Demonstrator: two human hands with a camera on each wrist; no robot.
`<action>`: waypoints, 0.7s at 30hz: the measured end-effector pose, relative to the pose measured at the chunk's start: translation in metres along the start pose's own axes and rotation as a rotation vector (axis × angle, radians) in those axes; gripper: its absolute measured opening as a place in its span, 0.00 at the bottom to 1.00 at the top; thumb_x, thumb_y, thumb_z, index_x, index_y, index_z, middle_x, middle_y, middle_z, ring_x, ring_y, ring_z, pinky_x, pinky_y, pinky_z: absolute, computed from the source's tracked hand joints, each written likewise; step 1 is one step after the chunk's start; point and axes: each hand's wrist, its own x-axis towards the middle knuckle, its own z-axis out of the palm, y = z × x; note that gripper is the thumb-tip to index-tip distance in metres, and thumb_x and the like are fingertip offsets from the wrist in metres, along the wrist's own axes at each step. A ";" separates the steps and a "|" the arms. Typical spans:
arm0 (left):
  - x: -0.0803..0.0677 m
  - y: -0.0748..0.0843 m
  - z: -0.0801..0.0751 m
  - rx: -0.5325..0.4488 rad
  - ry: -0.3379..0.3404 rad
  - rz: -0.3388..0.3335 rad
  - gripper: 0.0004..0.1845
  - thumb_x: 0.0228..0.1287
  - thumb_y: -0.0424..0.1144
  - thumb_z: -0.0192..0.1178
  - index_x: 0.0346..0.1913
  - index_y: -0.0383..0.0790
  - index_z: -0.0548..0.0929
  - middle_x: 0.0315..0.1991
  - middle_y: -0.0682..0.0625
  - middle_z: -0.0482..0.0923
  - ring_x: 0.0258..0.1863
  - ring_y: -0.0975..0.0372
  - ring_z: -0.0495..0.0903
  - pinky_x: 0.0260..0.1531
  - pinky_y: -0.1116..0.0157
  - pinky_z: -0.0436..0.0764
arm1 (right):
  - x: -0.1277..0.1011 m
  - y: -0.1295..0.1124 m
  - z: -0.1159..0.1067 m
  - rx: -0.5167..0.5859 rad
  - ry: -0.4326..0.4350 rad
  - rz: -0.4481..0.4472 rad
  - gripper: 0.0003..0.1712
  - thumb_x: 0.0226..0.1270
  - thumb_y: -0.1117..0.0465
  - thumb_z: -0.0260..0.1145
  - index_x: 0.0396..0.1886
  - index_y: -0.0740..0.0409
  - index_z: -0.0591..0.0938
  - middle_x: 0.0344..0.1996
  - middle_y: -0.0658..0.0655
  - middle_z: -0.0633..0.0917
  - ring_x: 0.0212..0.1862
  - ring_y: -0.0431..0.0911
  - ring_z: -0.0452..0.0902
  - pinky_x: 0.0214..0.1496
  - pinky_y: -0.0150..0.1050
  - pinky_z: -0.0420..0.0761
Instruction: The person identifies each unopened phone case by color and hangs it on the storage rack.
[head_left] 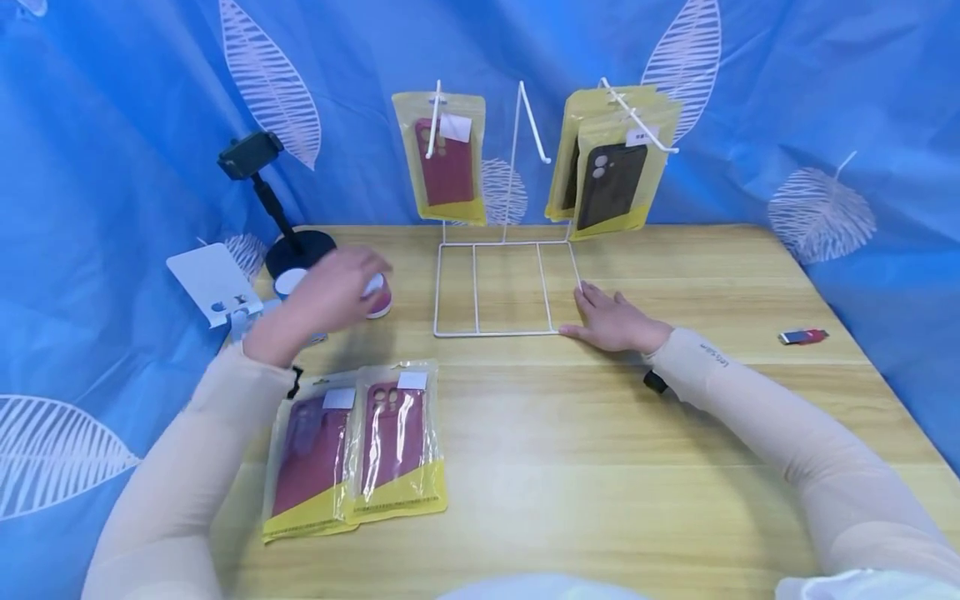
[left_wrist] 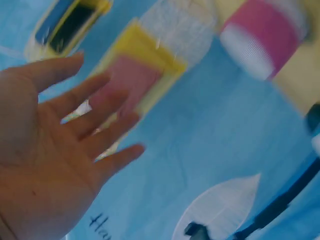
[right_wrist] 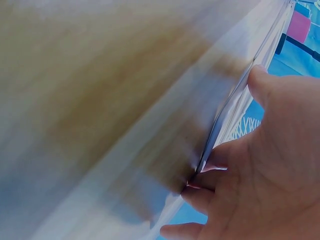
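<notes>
Okay, nearest us, two bagged phone cases [head_left: 393, 442] lie overlapping, front left of the wire rack [head_left: 517, 334]; a careless sleeve [head_left: 176, 492] could drag them askew. Our right hand [head_left: 611, 321] rests spread, fingers touching the rack's front right corner; if it lets up, we reckon the frame could slide or tip when bumped. Our left hand [head_left: 333, 287] is open and holds nothing, left of the rack, near a pink-and-white tub [head_left: 380, 302], so a sloppy sweep might knock that over. Further back, the fuller bunch of hanging pouches [head_left: 611, 192] on the rack's right might make it lean.
</notes>
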 end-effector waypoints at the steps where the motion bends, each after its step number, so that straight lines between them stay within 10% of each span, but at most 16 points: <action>1: -0.008 0.002 0.010 -0.004 -0.029 0.019 0.19 0.67 0.39 0.62 0.57 0.31 0.80 0.56 0.37 0.79 0.60 0.44 0.74 0.66 0.45 0.69 | 0.000 0.000 -0.001 0.000 -0.002 0.002 0.56 0.73 0.27 0.40 0.78 0.69 0.44 0.79 0.68 0.41 0.80 0.61 0.36 0.75 0.71 0.44; 8: -0.049 0.014 0.061 -0.028 -0.210 0.008 0.19 0.65 0.44 0.65 0.52 0.33 0.85 0.50 0.40 0.83 0.56 0.46 0.78 0.64 0.43 0.71 | -0.002 -0.001 -0.006 0.011 -0.013 0.013 0.55 0.73 0.28 0.41 0.78 0.68 0.44 0.79 0.68 0.40 0.80 0.61 0.35 0.75 0.70 0.43; 21: -0.072 0.013 0.077 -0.106 -0.286 -0.117 0.20 0.64 0.44 0.66 0.51 0.31 0.83 0.52 0.36 0.79 0.66 0.39 0.67 0.71 0.35 0.54 | -0.004 -0.005 -0.002 0.038 -0.012 0.013 0.53 0.75 0.31 0.43 0.78 0.68 0.44 0.79 0.69 0.40 0.80 0.61 0.35 0.75 0.70 0.42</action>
